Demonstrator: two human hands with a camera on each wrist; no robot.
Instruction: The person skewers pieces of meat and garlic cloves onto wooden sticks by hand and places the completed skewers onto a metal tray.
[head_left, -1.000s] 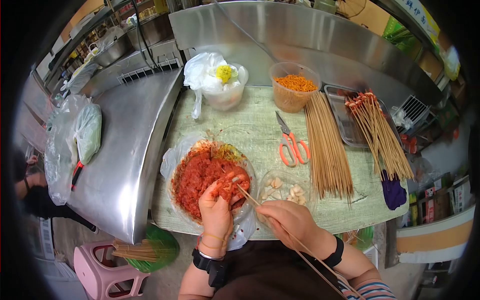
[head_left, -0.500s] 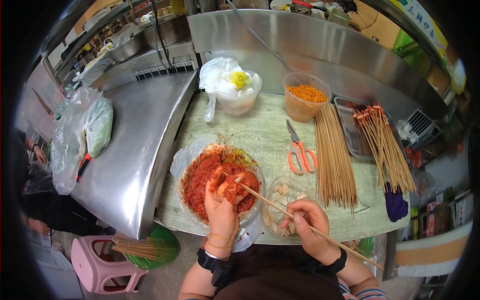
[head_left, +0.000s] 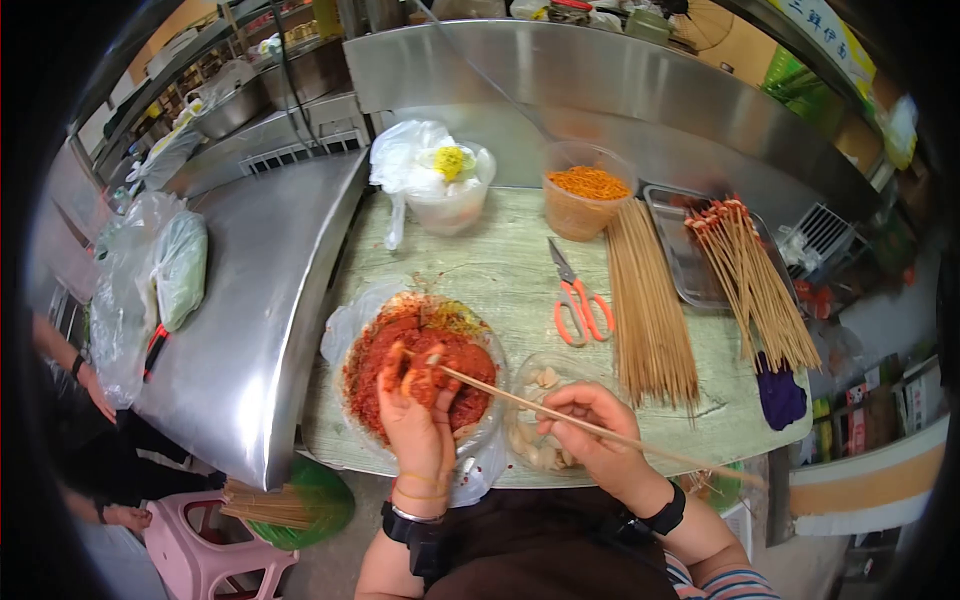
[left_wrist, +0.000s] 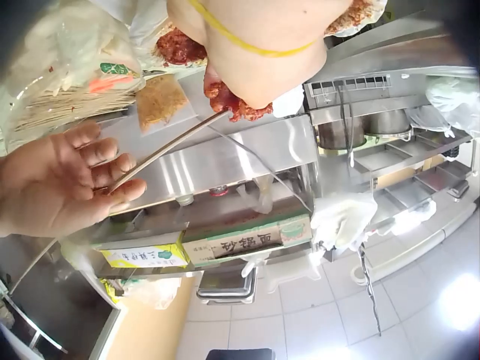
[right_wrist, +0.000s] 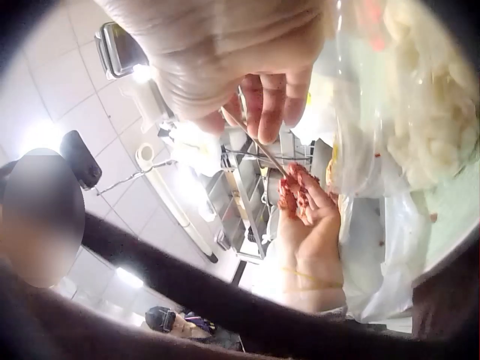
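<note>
Above a wide bowl of red seasoned meat (head_left: 365, 385), my left hand (head_left: 418, 430) holds a red-coated piece of meat (head_left: 422, 384) in its smeared fingers. A bamboo skewer (head_left: 500, 392) runs from that piece to my right hand (head_left: 598, 425), which pinches it between thumb and fingers. By the skewer's far end a small pale piece shows among the left fingers. The right hand is over the edge of a clear tub of pale garlic cloves (head_left: 535, 440). In the right wrist view, the meat (right_wrist: 292, 196) sits at the left fingertips.
Orange-handled scissors (head_left: 578, 305) lie beyond the garlic. To the right are a bundle of bare skewers (head_left: 650, 310), a metal tray (head_left: 675, 230) and loaded skewers (head_left: 750, 280). A tub of orange shreds (head_left: 588, 205) and a bagged tub (head_left: 445, 205) stand at the back.
My right hand has turned palm inward and slid back along the skewer, away from the left hand. The left fingers have spread somewhat. At the left edge another person's arm has come into view.
</note>
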